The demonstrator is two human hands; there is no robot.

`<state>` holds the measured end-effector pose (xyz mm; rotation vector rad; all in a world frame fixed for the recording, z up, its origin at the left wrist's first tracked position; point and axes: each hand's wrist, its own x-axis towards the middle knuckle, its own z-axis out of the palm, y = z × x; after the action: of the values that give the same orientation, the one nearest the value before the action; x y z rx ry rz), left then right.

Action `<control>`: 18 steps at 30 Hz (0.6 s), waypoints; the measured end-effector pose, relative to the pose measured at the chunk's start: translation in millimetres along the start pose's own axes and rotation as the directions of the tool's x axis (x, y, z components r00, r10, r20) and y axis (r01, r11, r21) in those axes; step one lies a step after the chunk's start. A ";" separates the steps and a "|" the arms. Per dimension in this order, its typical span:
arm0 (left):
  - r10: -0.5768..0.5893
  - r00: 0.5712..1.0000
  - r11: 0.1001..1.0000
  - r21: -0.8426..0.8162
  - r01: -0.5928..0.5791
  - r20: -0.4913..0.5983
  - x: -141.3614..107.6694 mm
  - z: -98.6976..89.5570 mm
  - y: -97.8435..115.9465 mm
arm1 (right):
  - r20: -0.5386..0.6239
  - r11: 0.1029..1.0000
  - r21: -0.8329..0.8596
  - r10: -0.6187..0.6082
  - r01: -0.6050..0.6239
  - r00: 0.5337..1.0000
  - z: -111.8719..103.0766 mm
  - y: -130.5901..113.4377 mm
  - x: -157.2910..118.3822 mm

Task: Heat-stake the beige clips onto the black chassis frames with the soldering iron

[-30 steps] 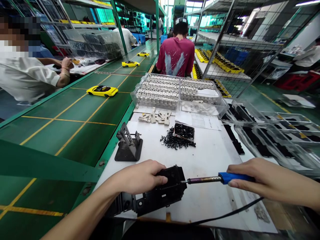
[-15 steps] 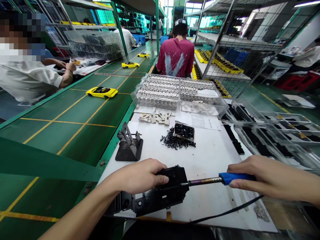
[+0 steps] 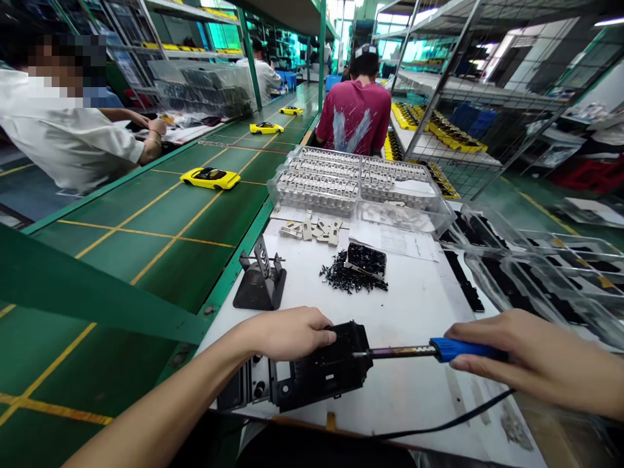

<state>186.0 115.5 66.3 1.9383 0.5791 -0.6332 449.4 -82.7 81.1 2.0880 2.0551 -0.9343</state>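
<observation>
My left hand (image 3: 297, 333) grips a black plastic car chassis (image 3: 324, 374) by its upper side, near the front edge of the white worktop (image 3: 409, 312). A soldering iron (image 3: 451, 350) with a blue handle is held in my right hand (image 3: 511, 354), fingers closed round the grip. Its metal tip touches or hovers over the right end of the chassis; I cannot tell which. The black cord trails from the handle toward the table's front edge. Beyond my left hand stands a dark metal iron stand (image 3: 260, 279).
Small black parts (image 3: 348, 273) lie heaped around a little box. Behind are loose pale pieces (image 3: 312, 229) and clear trays (image 3: 361, 185). Yellow model cars (image 3: 210, 177) sit on the green conveyor (image 3: 160, 214) at left. Co-workers sit at left and ahead.
The whole view has shifted, so most things appear slightly further right. My hands still hold the chassis and the soldering iron, with the tip at the same end.
</observation>
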 end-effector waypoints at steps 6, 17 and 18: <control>-0.003 1.000 1.000 0.006 0.004 -0.011 6.4 2.1 -1.4 | 0.110 0.997 -0.071 0.048 -0.040 0.993 18.5 -18.0 16.3; 0.011 0.999 0.999 0.042 -0.010 -0.038 -1.4 6.8 2.8 | 0.099 0.997 -0.047 0.063 -0.058 0.993 16.0 -20.3 22.2; 0.013 0.999 0.999 0.045 -0.011 -0.043 -1.9 7.5 3.0 | 0.106 0.997 -0.042 0.070 -0.066 0.992 16.5 -20.2 22.2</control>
<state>185.1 107.3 66.7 2.0005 0.5842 -0.6019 422.9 -68.3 64.9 2.0279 1.9220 -0.9661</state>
